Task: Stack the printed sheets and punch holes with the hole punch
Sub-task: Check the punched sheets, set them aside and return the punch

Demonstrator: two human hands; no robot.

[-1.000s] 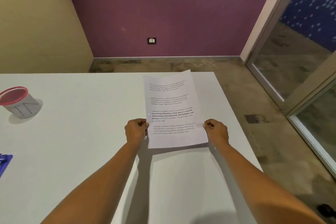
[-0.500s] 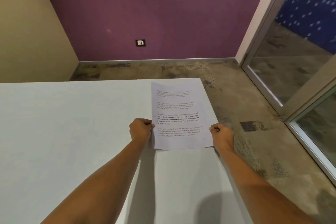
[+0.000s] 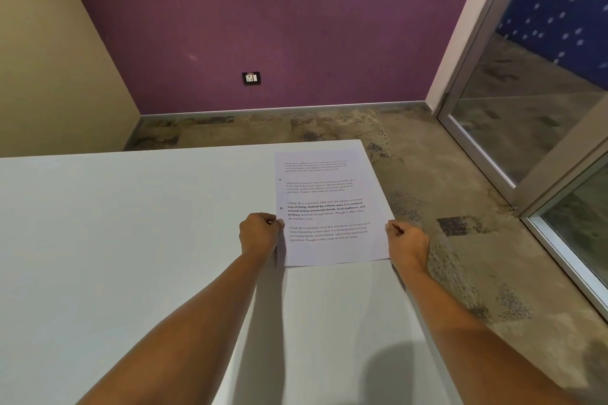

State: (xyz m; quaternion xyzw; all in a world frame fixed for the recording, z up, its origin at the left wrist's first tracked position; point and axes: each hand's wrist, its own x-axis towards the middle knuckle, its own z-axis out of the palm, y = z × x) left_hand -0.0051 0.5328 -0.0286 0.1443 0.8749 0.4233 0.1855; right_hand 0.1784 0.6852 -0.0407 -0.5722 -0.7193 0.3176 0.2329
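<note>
Printed sheets [image 3: 329,207]: thin white paper, matt, smooth, no visible creases; black ink print, some of it bold. Table [image 3: 131,240]: white top, smooth, matt to faint satin, laminate by the look; takes soft shadows, no glare. Far wall [image 3: 279,26]: purple paint, matt, finely textured. Left wall [image 3: 49,59]: beige paint, matt. Floor [image 3: 444,256]: concrete-like, rough, mottled grey-brown with dark patches, dull. Skirting [image 3: 279,108] along the far wall: grey, smooth. Socket [image 3: 251,78]: dark plastic plate, slight gloss. Right side: door frame [image 3: 566,161] pale metal, satin; glass pane [image 3: 526,102] glossy, mirroring the floor.
</note>
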